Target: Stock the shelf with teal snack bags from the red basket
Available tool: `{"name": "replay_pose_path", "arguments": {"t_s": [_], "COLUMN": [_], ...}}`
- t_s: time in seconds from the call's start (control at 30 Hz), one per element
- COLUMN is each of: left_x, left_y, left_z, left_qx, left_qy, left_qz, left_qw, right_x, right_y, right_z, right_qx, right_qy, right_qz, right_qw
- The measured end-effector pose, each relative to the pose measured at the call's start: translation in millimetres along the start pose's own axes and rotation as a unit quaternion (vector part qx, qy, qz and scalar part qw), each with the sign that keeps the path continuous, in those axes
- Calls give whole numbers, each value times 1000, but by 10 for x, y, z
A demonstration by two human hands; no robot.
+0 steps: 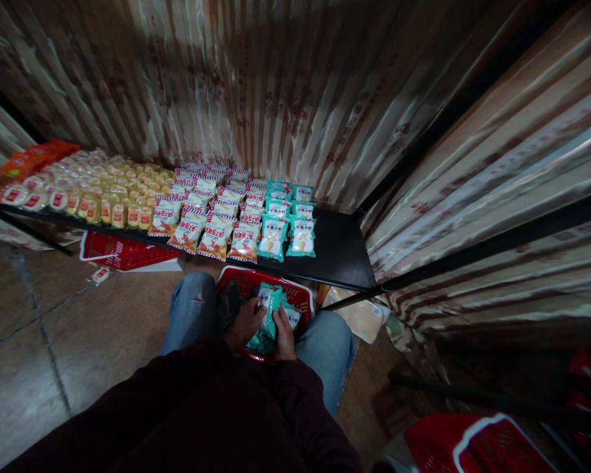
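Between my knees stands a red plastic basket (303, 297) with several teal-and-white snack bags in it. My left hand (246, 323) and my right hand (283, 332) are both closed on a teal snack bag (270, 299), one at each side, just over the basket. Another teal bag (291, 315) lies beside my right fingers. In front of me, on a low black shelf (335, 246), more teal bags (303, 236) stand in two columns at the right end of the rows. White-and-orange snack bags (215, 235) sit in rows to their left.
Small yellow wrapped packs (118, 210) and an orange package (24, 171) fill the shelf's left part. A second red basket (115, 249) is under the shelf, with a fallen pack (100, 274) nearby. Another red basket (477, 443) stands lower right. Curtains (285, 98) hang behind.
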State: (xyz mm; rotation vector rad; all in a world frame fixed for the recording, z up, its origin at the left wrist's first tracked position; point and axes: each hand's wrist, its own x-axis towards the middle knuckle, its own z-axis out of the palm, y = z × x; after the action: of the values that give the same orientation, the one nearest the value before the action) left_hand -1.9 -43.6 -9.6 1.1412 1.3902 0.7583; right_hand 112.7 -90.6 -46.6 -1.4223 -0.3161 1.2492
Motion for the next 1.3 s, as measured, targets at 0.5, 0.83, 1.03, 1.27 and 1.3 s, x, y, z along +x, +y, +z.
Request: {"name": "replay_pose_path", "arguments": {"t_s": [0.5, 0.83, 1.03, 1.27, 1.3], "left_x": [73, 44, 64, 64, 68], "left_y": [-78, -170, -178, -116, -120], "left_z": [-61, -121, -146, -191, -196], "left_qx": [-109, -230, -283, -341, -344], "left_qy": [-52, -56, -69, -82, -88], "left_qz": [-78, -141, -174, -280, -295], "left_qw": [990, 961, 941, 894, 887], "right_x": [27, 55, 30, -42, -48], "right_y": [45, 97, 55, -12, -17], "right_z": [1, -37, -38, 2, 7], "right_qx": [1, -18, -50, -98, -99], "right_qy": [-6, 0, 5, -12, -8], "right_qz": [-8, -45, -83, -135, -133], "right_qw": [1000, 999, 995, 986, 986]}}
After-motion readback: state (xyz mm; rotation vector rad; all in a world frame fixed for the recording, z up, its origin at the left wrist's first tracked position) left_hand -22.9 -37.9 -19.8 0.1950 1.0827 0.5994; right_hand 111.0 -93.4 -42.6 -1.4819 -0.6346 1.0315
